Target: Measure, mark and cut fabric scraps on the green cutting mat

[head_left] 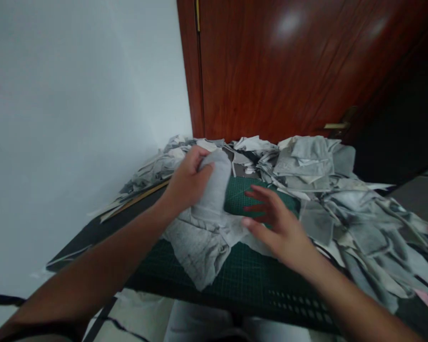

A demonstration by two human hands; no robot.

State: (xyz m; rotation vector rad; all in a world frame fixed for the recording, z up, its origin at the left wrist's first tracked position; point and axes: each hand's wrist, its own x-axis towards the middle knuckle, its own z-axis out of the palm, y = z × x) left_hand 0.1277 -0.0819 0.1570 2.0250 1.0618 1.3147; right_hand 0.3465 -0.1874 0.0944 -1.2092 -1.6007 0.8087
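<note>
My left hand point(187, 183) is closed on a grey piece of cloth point(214, 190) and holds one end of it lifted off the green cutting mat point(249, 275). The rest of that cloth point(199, 242) spreads in wrinkles on the mat toward the near edge. My right hand point(274, 223) hovers just right of the cloth with its fingers stretched out and apart, its thumb near the cloth's edge. It holds nothing.
Heaps of cut grey fabric pieces point(342, 199) cover the back and right of the table. A wooden ruler point(142, 197) lies at the left edge. A white wall point(74, 118) is on the left, and a brown wooden door point(288, 66) stands behind.
</note>
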